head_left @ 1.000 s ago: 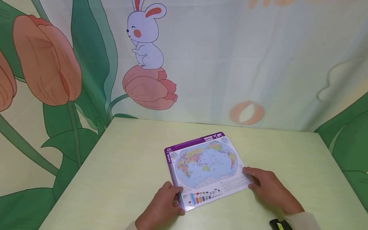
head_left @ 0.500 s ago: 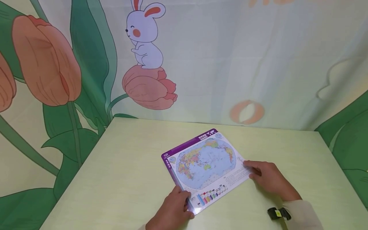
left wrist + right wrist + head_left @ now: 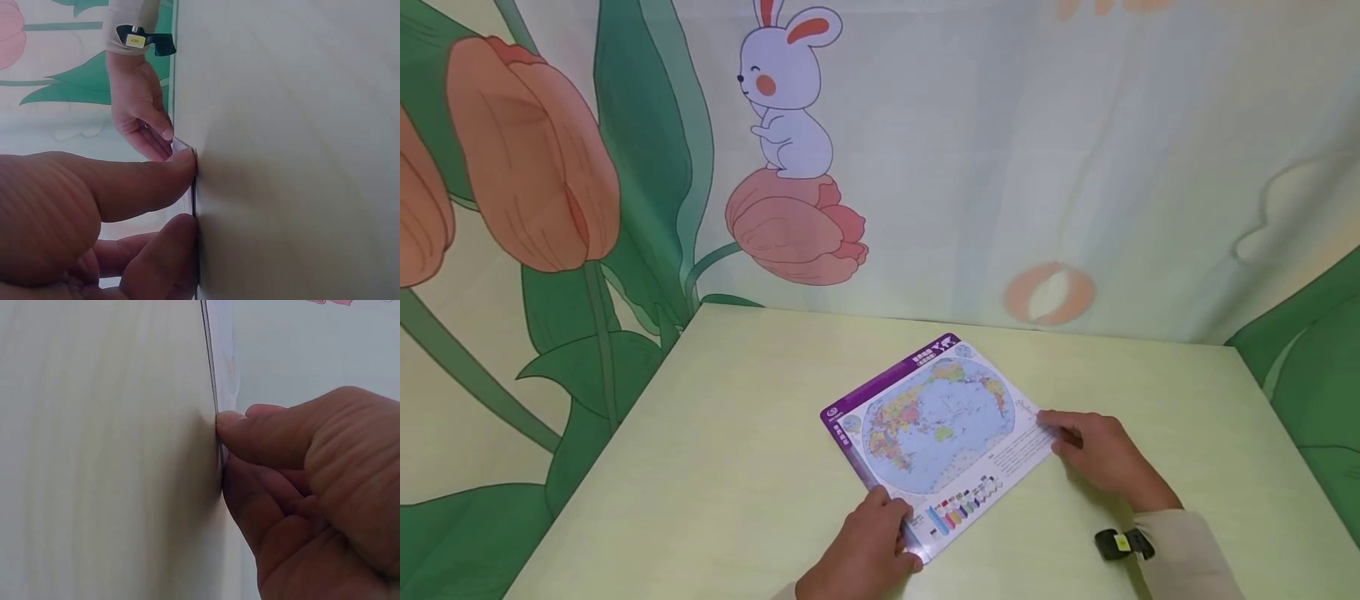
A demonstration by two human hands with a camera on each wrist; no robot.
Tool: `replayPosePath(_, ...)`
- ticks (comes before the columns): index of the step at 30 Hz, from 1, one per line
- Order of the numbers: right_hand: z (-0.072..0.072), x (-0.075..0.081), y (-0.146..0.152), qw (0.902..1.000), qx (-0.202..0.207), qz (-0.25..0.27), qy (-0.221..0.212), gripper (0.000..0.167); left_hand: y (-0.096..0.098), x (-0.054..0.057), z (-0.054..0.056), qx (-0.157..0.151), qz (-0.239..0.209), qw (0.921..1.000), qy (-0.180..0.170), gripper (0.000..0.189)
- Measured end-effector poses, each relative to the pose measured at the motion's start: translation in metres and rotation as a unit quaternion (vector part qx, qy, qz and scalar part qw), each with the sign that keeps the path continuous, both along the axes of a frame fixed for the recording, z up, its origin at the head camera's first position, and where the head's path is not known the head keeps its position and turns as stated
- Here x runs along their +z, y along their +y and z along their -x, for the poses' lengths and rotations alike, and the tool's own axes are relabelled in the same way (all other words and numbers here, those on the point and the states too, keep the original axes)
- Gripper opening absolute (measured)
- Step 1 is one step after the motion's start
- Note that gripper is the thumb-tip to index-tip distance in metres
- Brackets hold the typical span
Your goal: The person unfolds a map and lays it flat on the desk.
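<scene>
A flat world map with a purple border along its top and left edges lies turned at an angle on the table, printed side up. My left hand holds its lower left corner, the thumb at the near corner and the fingers on the left edge. At the right edge, my right hand grips the map between fingers and thumb. The left wrist view shows the left thumb and fingers against the thin edge. In the right wrist view the right hand pinches the map's edge close to the tabletop.
The pale yellow table reaches back to a curtain printed with tulips and a rabbit. A black wrist strap with a yellow label is on the right sleeve.
The map has turned counter-clockwise on the table. My left hand has moved right and slightly nearer with its corner, while my right hand has shifted a little away from me.
</scene>
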State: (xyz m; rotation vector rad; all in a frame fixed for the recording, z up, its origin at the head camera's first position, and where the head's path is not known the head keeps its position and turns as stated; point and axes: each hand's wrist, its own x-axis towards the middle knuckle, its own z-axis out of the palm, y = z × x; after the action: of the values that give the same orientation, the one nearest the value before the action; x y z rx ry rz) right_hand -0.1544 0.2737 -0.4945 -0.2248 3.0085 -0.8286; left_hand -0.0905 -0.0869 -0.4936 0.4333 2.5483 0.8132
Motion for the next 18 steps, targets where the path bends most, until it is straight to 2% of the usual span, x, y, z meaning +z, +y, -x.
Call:
replayPosePath(4,-0.009,-0.001,-0.004,0.9999,-0.003,0.004,0.010,0.043,0.000,-0.001,-0.002,0.005,-0.010,0.9999,0.001,0.054)
replayPosePath(9,-0.031,0.002,-0.035,0.9994,0.005,0.024,0.025,0.046,-0.009,-0.004,0.001,0.006,-0.055,0.9979,0.035,0.051)
replayPosePath(13,-0.055,0.008,-0.070,0.9992,-0.002,0.040,0.000,0.047,-0.021,-0.007,0.011,0.009,-0.102,0.9927,0.065,0.041)
replayPosePath(18,-0.081,0.010,-0.110,0.9973,0.006,0.053,-0.051,0.046,-0.037,-0.008,0.028,0.008,-0.114,0.9897,0.087,0.037)
